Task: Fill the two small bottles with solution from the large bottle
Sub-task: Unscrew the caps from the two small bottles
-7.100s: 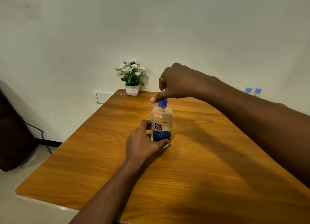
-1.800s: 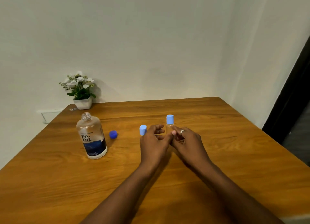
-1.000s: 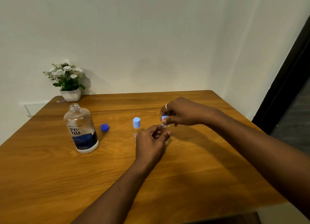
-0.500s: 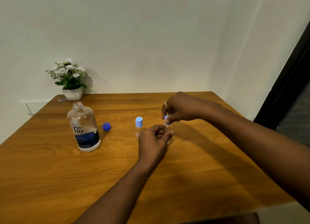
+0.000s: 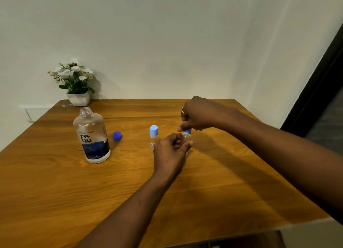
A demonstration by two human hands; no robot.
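The large clear bottle (image 5: pixel 92 138) with a dark blue label stands uncapped at the left of the wooden table (image 5: pixel 55 182). Its dark blue cap (image 5: pixel 117 135) lies just to its right. One small clear bottle (image 5: pixel 153 137) with a light blue cap stands upright beside my left hand (image 5: pixel 171 153). That hand grips the body of the second small bottle (image 5: pixel 186 137), which is mostly hidden by my fingers. My right hand (image 5: pixel 199 114) pinches this bottle's light blue cap (image 5: pixel 187 131) from above.
A small white pot of white flowers (image 5: pixel 75 84) stands at the table's far left corner against the wall. A dark door frame (image 5: pixel 319 84) runs down the right side. The table's near edge is at the bottom right.
Over seven seconds the large bottle's cap came off and was laid on the table. In the last second my hands stayed on the second small bottle, the right fingers shifting on its cap.
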